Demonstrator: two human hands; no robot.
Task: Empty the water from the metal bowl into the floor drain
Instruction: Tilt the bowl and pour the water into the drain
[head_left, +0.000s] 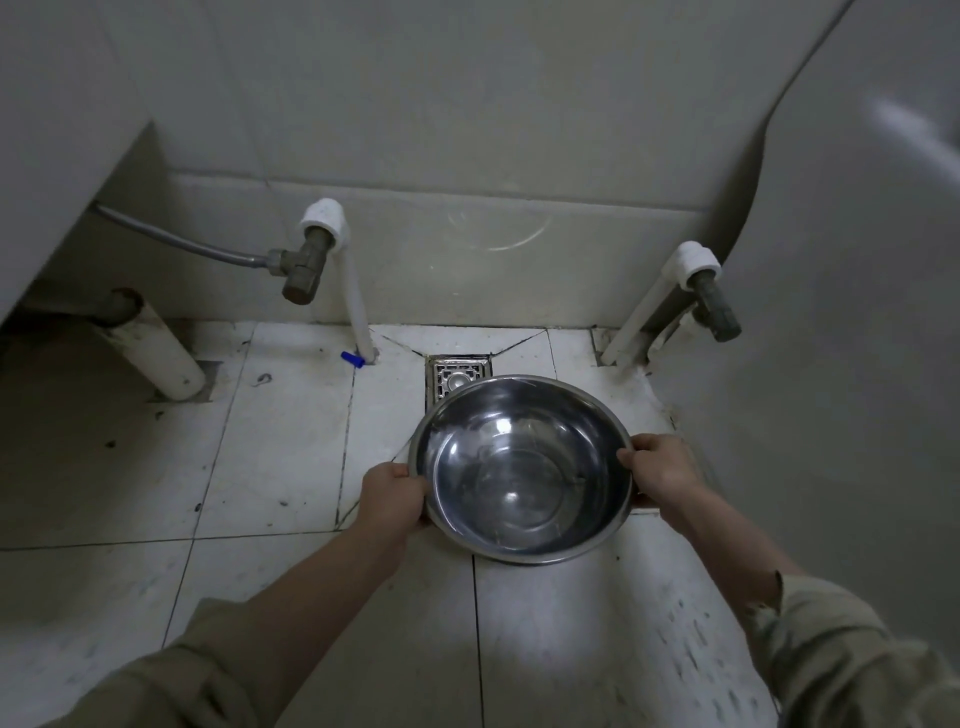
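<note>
A shiny metal bowl (521, 467) hangs above the white tiled floor, held level between both hands. My left hand (392, 496) grips its left rim with the thumb over the edge. On the opposite rim my right hand (660, 467) grips in the same way. A shallow pool of clear water lies in the bowl's bottom. The square metal floor drain (453, 375) sits just beyond the bowl, and the far rim covers its near part.
A white pipe with a grey valve (306, 265) rises left of the drain, another valve (714, 306) stands at the right. A thick white drain pipe (158, 353) slants at the left under a fixture. A large white fixture (857, 312) fills the right side. The tiled wall is close behind.
</note>
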